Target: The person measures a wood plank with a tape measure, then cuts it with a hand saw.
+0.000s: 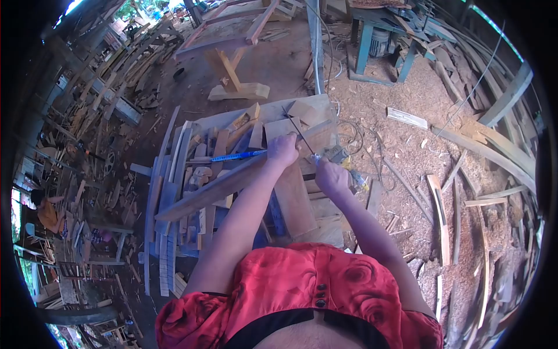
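Observation:
My left hand (283, 150) is closed on a long wooden board (215, 189) that lies slantwise over the bench. My right hand (332, 177) is closed round the handle end of a thin, dark rod-like tool (303, 137), which runs up and left past the board's end. A blue tool (238, 156) lies beside my left hand, on wood pieces. Beneath the board is a wide brown plank (292, 198). Wood offcuts (247, 119) are piled on the bench at the left.
A wooden frame (218, 49) stands beyond the bench. At the back right is a teal machine table (363, 49). Wood strips (442, 215) and shavings cover the right floor; cables (378, 145) lie beside the bench. A person (49, 212) is at the far left.

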`<state>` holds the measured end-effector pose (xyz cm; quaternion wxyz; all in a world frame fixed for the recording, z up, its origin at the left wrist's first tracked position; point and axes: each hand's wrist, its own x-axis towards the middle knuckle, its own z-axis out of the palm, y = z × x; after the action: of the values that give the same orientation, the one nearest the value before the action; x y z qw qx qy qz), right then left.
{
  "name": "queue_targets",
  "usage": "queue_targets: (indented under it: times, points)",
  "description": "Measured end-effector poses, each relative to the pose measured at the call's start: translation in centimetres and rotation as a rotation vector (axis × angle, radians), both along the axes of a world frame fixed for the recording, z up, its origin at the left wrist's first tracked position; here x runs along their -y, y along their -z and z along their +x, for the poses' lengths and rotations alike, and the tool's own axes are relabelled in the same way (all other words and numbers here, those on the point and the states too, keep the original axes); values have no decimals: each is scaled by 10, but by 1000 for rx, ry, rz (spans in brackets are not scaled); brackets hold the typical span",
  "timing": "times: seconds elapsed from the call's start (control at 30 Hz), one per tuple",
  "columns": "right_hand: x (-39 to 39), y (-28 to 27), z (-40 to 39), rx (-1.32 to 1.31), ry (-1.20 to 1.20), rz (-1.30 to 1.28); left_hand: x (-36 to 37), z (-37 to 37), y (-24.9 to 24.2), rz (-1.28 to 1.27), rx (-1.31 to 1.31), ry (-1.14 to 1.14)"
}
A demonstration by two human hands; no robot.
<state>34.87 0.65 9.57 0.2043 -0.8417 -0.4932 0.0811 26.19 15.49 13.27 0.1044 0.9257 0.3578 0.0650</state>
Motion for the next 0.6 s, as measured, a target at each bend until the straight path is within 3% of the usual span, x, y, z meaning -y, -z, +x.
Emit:
queue_targets:
  times: [0.13, 0.2, 0.47, 0.6]
  points:
    - [47, 9, -18, -83, 1, 38, -11, -1, 5, 32, 14, 8]
    - [74, 1, -23, -92, 73, -159, -8, 3, 3, -11, -33, 18]
    - [-13, 0, -2, -31, -12, 105, 1, -1, 8, 58, 16, 31]
    - [28, 16, -19, -56, 33, 54, -9, -3, 8, 39, 48, 46]
